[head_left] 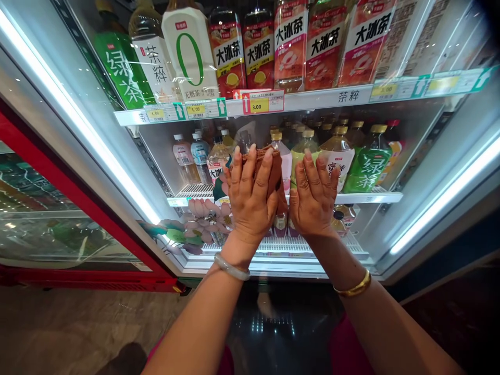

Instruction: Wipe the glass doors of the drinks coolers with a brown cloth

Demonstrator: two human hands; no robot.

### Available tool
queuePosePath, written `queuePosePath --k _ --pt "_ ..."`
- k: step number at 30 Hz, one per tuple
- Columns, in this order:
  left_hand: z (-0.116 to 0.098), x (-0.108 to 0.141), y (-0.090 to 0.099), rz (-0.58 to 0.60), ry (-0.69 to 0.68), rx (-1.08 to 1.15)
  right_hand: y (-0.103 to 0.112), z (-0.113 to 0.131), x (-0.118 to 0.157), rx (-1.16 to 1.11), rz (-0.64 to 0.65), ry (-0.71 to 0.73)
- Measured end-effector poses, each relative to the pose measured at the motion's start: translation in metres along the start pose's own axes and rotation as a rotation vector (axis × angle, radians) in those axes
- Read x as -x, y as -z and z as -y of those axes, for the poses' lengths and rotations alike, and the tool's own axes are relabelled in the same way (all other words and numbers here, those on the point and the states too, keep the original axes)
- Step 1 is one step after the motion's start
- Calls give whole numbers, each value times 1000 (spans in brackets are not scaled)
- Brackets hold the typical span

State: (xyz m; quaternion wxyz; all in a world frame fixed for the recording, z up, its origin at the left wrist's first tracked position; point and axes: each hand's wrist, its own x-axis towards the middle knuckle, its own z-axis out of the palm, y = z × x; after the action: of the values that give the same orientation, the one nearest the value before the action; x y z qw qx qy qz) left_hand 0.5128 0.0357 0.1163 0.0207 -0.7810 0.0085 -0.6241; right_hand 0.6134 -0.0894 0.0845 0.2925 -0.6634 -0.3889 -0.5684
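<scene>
A brown cloth lies under my left hand, flat against the glass door of a lit drinks cooler. The fingers of that hand are stretched out over the cloth, and a pale bangle circles the wrist. My right hand rests with spread fingers on the glass a little to the right, holding nothing; a gold bracelet is on that wrist. Behind the glass, bottles stand on shelves, among them a green-labelled bottle right of my right hand.
Large bottles, one with a green zero, fill the upper shelf, whose edge carries price tags. A flower decal is left of my left hand. A red-framed cooler stands at the left above the brown floor.
</scene>
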Motion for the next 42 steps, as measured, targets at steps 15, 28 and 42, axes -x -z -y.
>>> queuePosePath --k 15,28,42 --pt "-11 -9 -7 -27 -13 22 16 -28 -9 34 -13 10" --pt "-35 13 -25 73 -175 41 14 -35 -6 25 -29 -68" --pt "-43 24 -32 46 -155 48 16 -35 -7 22 -50 -29"
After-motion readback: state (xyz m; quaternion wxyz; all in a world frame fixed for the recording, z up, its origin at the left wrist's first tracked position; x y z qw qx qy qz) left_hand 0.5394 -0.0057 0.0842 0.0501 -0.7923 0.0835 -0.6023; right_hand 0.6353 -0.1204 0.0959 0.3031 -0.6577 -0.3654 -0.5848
